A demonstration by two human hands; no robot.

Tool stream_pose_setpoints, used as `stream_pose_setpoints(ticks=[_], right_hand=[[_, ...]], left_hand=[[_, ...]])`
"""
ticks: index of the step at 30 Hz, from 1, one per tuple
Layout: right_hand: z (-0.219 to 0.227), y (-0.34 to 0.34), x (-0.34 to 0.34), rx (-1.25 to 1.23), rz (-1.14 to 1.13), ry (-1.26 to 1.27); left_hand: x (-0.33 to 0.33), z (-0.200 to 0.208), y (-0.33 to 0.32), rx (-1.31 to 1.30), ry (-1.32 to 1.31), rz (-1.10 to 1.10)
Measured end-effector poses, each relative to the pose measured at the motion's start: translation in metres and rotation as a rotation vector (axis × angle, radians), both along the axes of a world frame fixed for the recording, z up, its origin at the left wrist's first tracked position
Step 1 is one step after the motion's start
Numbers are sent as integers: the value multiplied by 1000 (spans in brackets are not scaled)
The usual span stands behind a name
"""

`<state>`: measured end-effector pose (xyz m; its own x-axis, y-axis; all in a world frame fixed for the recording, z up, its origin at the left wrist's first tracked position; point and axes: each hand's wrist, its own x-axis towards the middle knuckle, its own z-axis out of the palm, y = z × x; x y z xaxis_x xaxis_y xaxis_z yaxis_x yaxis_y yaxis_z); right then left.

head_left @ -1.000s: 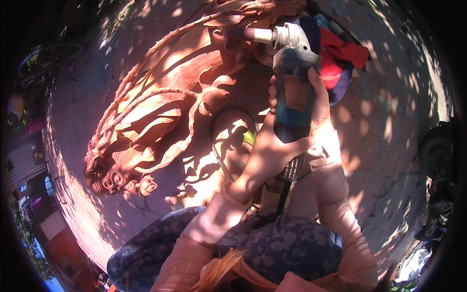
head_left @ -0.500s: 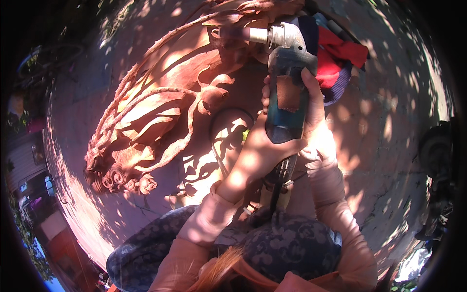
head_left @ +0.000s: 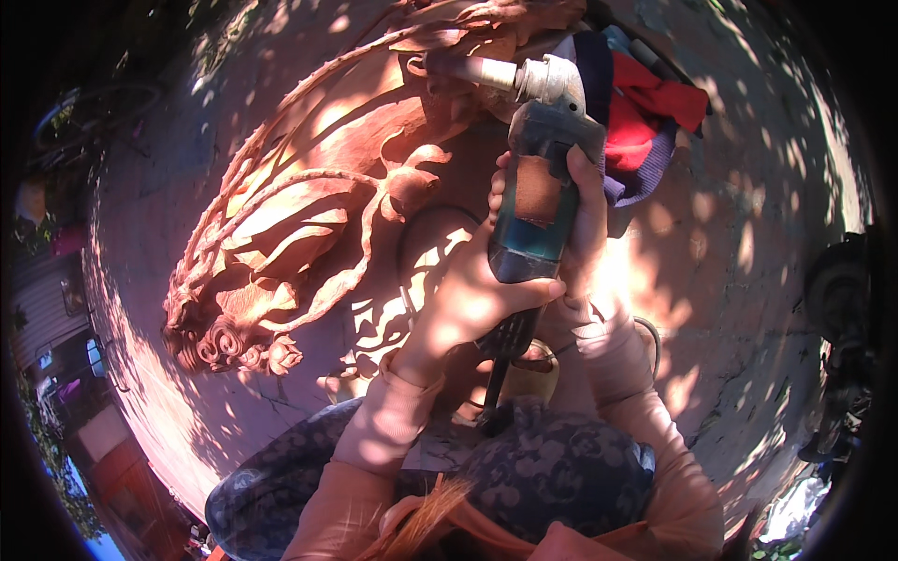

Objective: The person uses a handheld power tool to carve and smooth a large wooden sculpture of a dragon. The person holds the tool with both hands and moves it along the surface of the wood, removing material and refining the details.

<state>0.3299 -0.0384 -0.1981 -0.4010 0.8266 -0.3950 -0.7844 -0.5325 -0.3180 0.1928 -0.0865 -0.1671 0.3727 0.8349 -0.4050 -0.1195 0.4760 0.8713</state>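
Observation:
A green and black angle grinder (head_left: pixel 540 208) with a grey metal head is gripped from both sides near the middle of the view. My left hand (head_left: pixel 474 280) is closed round its rear body, the thumb lying across the back. On the other side my right hand (head_left: pixel 587 224) wraps the casing, its thumb pointing up along it. From the head a dark cylindrical bit (head_left: pixel 456 65) on a pale shaft points left. Its tip lies over or against the upper part of a reddish-brown carved sculpture (head_left: pixel 318 201) with a flower, leaves and stems; contact is not clear.
A red and dark blue cloth (head_left: pixel 645 117) lies just right of the grinder's head. The black cord (head_left: pixel 496 379) runs down from the tool toward my patterned trousers (head_left: pixel 561 467). Dappled paving (head_left: pixel 711 243) surrounds everything. A dark wheeled object (head_left: pixel 837 327) stands at the far right.
The rear of the grinder and both hands have swung a little left and down, tilting the tool. Its bit has shifted slightly right, and the sculpture has stayed put.

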Motion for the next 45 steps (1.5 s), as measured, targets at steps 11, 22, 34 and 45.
stream_pose_setpoints(ticks=[11, 22, 34, 45], right_hand=[[-28, -10, -1, -2, -21, 275], [-42, -15, -25, 40, -84, 426], [-31, -30, -44, 0, -154, 488], [-21, -42, -57, -54, -182, 303]], left_hand=[[-2, 5, 0, -30, 124, -72], [-19, 22, 1, -61, 311, -95], [-30, 49, 4, -82, 608, -175], [-45, 46, -2, -55, 683, -206]])
